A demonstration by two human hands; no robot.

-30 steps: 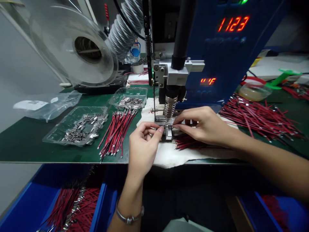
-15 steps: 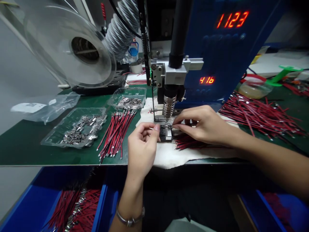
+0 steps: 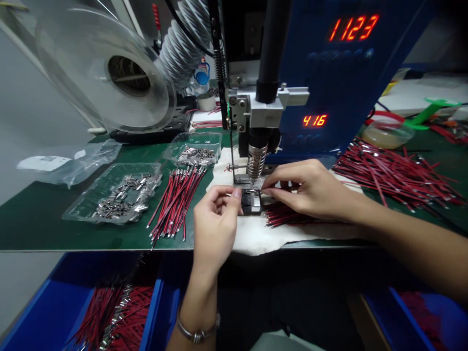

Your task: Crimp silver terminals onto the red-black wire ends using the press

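Observation:
My left hand [image 3: 216, 219] is closed in a pinch at the left side of a small black-and-silver holding block [image 3: 251, 202]. Its thumb and forefinger grip the end of a small shiny metal connector [image 3: 250, 190], largely hidden. From the right, my right hand [image 3: 310, 190] pinches a thin red and black wire, mostly covered by the fingers, at the block's other side. Just above stands the spring-wrapped tip [image 3: 256, 161] of a soldering machine. Under my right hand lies a bundle of red and black wires [image 3: 281, 217] on a white cloth [image 3: 256, 239].
Left are two clear trays [image 3: 76, 207] of metal connectors and a pile of wires with connectors [image 3: 179, 200]. More wires [image 3: 398, 175] lie right. The machine's blue housing [image 3: 310, 63] rises behind; a large clear reel [image 3: 84, 73] stands back left. Blue bins [image 3: 157, 302] sit below the table edge.

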